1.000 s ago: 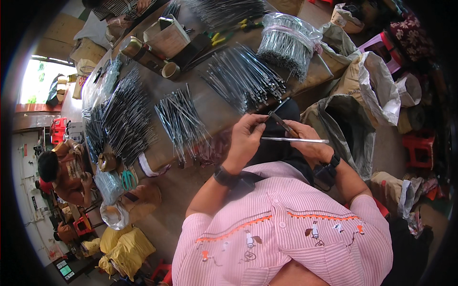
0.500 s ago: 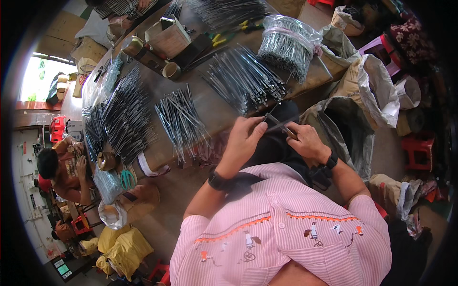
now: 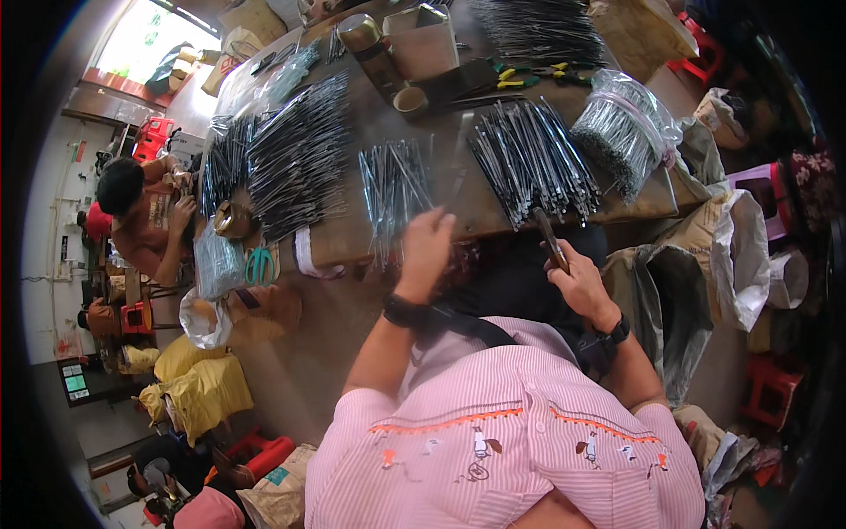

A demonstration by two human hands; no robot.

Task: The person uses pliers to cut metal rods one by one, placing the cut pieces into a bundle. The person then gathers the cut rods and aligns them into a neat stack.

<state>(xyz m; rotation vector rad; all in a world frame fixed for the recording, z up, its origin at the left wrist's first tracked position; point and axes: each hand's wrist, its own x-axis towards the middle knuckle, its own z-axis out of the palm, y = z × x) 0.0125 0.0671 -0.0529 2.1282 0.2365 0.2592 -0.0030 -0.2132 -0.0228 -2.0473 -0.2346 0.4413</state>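
My left hand (image 3: 427,251), smeared by motion, is over the table's near edge beside the middle bundle of thin metal strips (image 3: 392,181). A blurred metal strip (image 3: 463,159) slants up from its fingertips, and the fingers look closed on it. My right hand (image 3: 577,280) grips the brownish handle of a slim tool (image 3: 552,242) with a dark metal upper part. That tool's tip overlaps the near ends of the right-hand bundle of metal strips (image 3: 533,159); whether it touches them I cannot tell.
A larger heap of dark strips (image 3: 300,150) lies to the left. Plastic-wrapped strips (image 3: 621,132) stand at right. Behind are a flask (image 3: 366,48), a cup (image 3: 410,101), a box (image 3: 421,44) and yellow-handled pliers (image 3: 515,79). A co-worker (image 3: 145,212) sits at left; open sacks (image 3: 665,300) stand at right.
My left hand has moved left, away from the right hand, toward the middle bundle. The tool in my right hand now points up toward the right-hand bundle. The view has shifted, too.
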